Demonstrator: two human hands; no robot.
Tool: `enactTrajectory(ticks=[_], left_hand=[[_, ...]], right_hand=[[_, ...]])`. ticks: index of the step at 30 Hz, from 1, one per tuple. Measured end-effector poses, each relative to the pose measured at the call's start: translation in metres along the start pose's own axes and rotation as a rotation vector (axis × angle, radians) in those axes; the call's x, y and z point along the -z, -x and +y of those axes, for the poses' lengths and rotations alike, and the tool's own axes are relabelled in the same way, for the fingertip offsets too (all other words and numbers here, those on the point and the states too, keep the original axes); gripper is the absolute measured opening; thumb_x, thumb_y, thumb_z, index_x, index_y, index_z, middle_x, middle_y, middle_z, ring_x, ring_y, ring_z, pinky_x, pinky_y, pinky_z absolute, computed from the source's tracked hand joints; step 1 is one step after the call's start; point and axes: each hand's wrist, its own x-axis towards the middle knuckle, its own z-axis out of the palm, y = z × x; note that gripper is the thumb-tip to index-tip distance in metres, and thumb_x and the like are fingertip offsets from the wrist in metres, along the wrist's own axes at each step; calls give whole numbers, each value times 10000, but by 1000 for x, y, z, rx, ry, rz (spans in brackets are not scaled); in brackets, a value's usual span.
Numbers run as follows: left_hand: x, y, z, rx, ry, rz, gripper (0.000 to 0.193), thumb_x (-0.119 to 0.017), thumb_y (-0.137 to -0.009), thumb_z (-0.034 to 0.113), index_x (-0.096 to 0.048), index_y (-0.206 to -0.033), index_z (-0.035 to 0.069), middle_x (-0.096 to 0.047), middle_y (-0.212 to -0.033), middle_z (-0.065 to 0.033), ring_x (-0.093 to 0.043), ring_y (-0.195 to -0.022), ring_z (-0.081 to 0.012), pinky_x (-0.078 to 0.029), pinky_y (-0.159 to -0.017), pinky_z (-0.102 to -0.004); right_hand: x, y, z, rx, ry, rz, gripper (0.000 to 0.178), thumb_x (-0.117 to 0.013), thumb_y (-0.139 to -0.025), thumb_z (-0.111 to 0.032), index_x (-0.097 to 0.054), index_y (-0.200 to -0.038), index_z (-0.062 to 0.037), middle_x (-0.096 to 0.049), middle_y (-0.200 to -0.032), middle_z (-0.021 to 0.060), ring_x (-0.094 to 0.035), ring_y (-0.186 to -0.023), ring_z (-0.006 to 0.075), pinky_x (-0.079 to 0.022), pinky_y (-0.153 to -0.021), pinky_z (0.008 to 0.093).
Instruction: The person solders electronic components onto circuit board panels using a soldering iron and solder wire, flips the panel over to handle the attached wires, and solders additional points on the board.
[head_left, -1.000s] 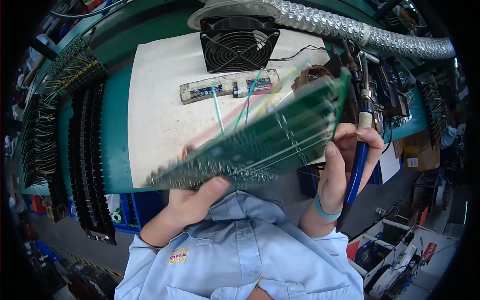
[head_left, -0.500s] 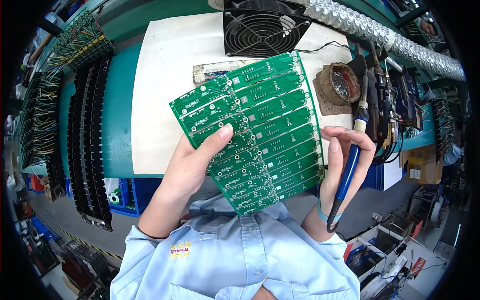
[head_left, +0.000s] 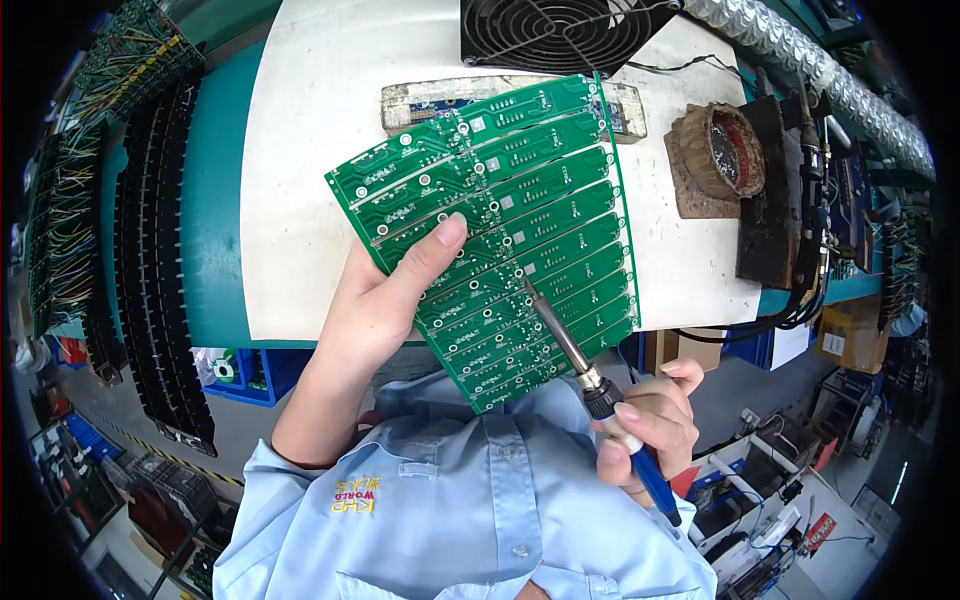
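At the far left stand wired boards (head_left: 135, 60) and a black slotted rack (head_left: 160, 230). Next, the left hand (head_left: 380, 305) keeps its grip on a green circuit-board panel (head_left: 555, 215), thumb laid across the upper face near the left edge. The panel, seen in a blur mid-turn a second ago, now lies face up and aslant, held in the air before the pale sheet (head_left: 290, 220) on the teal surface (head_left: 225, 200). The biggest change is on the right: half a second ago the right hand (head_left: 655, 425) was at the panel's right edge with the soldering iron (head_left: 602, 395) pointing away; it has since dropped lower, its grip closed round the handle, and swung the tip toward the panel's middle. The work seems to have passed from turning the panel to applying the iron, though whether the tip actually touches a pad is too fine to tell. As for writing, the blue shirt (head_left: 430, 530) carries yellow and red embroidered characters, the panel's strips repeat small white printed legends, a red placard (head_left: 820, 530) bears white characters, and a brown carton (head_left: 850, 320) wears a white label (head_left: 833, 343).
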Motion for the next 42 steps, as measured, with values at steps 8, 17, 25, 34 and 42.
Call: enactTrajectory(ticks=[8, 17, 25, 34, 42], left_hand=[[-5, 3, 0, -32, 34, 18, 256, -528, -916, 115, -539, -1142, -6, -643, -992, -106, -624, -792, -144, -501, -670, -233], [-3, 3, 2, 16, -10, 16, 309, -514, -904, 106, -506, -1186, -21, -631, -1047, -145, -642, -826, -178, -508, -682, -244], [-5, 3, 0, -14, 7, 48, 244, -524, -913, 117, -548, -1121, -7, -649, -947, -105, -620, -733, -129, -483, -607, -211], [-7, 5, 0, -26, 18, 66, 223, -536, -915, 131, -566, -1091, -2, -654, -904, -88, -610, -694, -110, -467, -574, -193], [-3, 3, 0, 41, -17, 66, 295, -520, -902, 109, -514, -1163, -27, -642, -1004, -140, -642, -782, -168, -501, -663, -232]], right_hand=[[-9, 0, 0, -20, 21, -56, 189, -680, -729, -191, -690, -912, -149, -607, -630, -51, -554, -588, 74, -310, -894, 321], [-12, 0, 5, -8, 45, -72, 201, -684, -729, -190, -697, -928, -169, -612, -640, -60, -555, -594, 67, -310, -897, 315], [-13, -1, 4, 63, 106, -82, 195, -681, -740, -194, -697, -931, -159, -628, -662, -60, -579, -625, 64, -330, -901, 298], [-12, 2, 1, 57, 134, -103, 185, -687, -757, -205, -695, -933, -150, -653, -698, -55, -599, -662, 54, -355, -894, 281], [-11, 1, 2, 64, 154, -129, 193, -698, -766, -221, -691, -943, -147, -665, -718, -48, -607, -675, 56, -357, -894, 272]])
